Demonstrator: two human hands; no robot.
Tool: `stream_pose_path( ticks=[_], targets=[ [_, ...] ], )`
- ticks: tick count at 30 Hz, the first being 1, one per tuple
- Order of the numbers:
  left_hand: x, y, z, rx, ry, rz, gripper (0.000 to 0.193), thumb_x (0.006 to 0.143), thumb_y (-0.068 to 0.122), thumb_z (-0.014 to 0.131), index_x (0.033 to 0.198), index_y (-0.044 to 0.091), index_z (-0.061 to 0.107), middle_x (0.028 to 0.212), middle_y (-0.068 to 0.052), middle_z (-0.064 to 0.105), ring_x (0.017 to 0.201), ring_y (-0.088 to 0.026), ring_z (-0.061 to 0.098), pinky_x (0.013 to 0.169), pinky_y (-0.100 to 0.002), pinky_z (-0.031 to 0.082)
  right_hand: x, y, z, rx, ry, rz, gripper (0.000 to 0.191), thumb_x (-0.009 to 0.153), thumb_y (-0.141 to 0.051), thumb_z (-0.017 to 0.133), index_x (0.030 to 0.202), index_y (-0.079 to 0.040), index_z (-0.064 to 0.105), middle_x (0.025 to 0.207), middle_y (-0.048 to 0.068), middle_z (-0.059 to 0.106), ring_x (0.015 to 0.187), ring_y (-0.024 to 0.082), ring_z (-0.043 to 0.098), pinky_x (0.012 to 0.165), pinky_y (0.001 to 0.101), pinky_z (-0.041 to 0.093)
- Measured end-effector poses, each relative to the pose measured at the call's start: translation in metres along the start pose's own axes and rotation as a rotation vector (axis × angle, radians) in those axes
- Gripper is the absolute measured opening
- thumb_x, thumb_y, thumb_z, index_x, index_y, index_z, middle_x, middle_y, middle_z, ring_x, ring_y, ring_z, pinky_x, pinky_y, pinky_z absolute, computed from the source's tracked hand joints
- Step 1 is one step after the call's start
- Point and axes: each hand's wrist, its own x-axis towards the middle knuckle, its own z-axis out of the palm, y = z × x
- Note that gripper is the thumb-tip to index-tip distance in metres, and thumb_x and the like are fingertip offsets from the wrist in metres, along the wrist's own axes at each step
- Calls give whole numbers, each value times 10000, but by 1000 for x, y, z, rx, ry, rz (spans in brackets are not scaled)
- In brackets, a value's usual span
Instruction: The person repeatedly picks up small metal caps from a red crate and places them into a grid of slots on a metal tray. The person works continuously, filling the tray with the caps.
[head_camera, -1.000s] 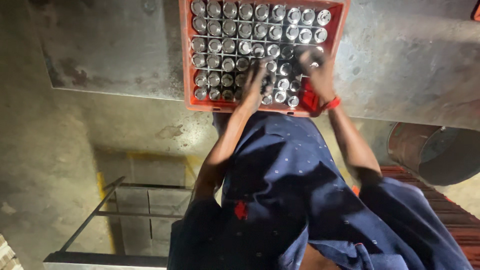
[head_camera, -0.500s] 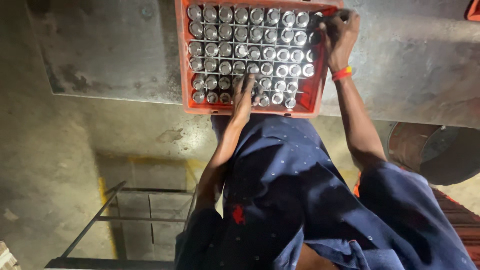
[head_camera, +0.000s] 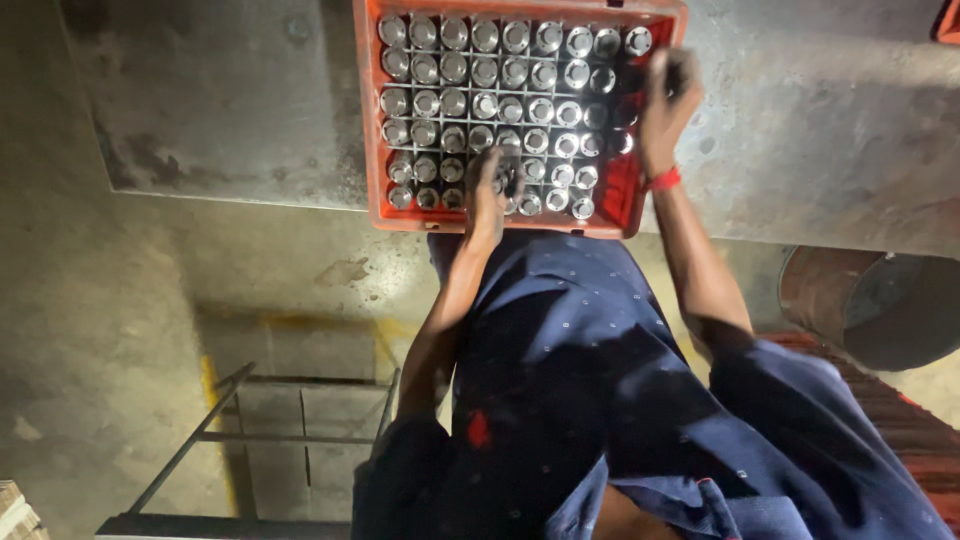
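red plastic crate (head_camera: 625, 200), shiny metal cylinders (head_camera: 540, 110), dull stained metal table (head_camera: 230, 110), dark cloth sleeve (head_camera: 800, 440)

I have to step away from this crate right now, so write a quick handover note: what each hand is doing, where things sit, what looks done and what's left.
Left hand: over the near rows of the red crate, fingers closed around what looks like one of the metal cylinders; blurred, so grip uncertain.
Right hand: at the crate's far right side, over the empty cells; whether it holds anything cannot be told.
Crate sits on the grey metal table.
Done: most cells hold an upright cylinder.
Left: the dark cells along the right side appear unfilled.
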Motion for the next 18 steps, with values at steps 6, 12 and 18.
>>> stream_pose_path(
  ticks=[6, 12, 18],
  targets=[
    [1, -4, 45, 335, 169, 116, 244, 1031, 242, 561, 1059, 38, 693, 954, -72, 711, 590, -185, 504, 483, -355, 401, -114, -9, 47, 641, -770, 417, 434, 1121, -465, 462, 1088, -61, 617, 1017, 37, 618, 939, 163, 576, 843, 306, 486],
    [-30, 26, 58, 594, 4, 788, 129, 1051, 125, 626, 1051, -2, 652, 1102, -112, 721, 1007, -217, 699, 887, -337, 549, -100, -9, 86, 577, -748, 272, 304, 1118, -324, 573, 1033, -32, 580, 943, 97, 592, 805, 197, 565, 675, 296, 487],
    [-16, 80, 2, 864, 477, 788, 190, 1014, 157, 675, 1132, 9, 677, 1098, -178, 731, 1081, -333, 675, 1011, -447, 500, 13, -70, 128, 1609, -306, 945, 180, 1063, -214, 536, 1016, -69, 631, 996, 75, 712, 1015, 222, 704, 1025, 364, 579]
  ],
)
